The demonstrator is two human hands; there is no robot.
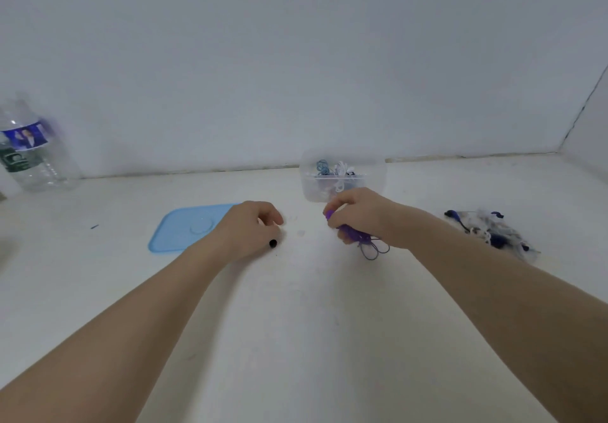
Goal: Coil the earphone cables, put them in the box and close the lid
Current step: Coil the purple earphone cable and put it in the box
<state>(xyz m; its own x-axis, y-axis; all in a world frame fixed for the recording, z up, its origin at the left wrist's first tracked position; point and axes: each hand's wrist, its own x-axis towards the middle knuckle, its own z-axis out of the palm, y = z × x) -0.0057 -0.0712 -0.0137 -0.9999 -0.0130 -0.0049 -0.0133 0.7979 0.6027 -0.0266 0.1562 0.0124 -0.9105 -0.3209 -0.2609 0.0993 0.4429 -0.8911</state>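
Right hand grips coiled purple cable, loops dangling, mid-worktop. Left hand curled round small black plug. Clear plastic box w/ cables near back edge; flat blue lid left of hands.

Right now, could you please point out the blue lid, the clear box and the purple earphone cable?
blue lid (179,231): head view, flat top.
clear box (376,172): head view, right wall.
purple earphone cable (353,235): head view, coiled bundle.
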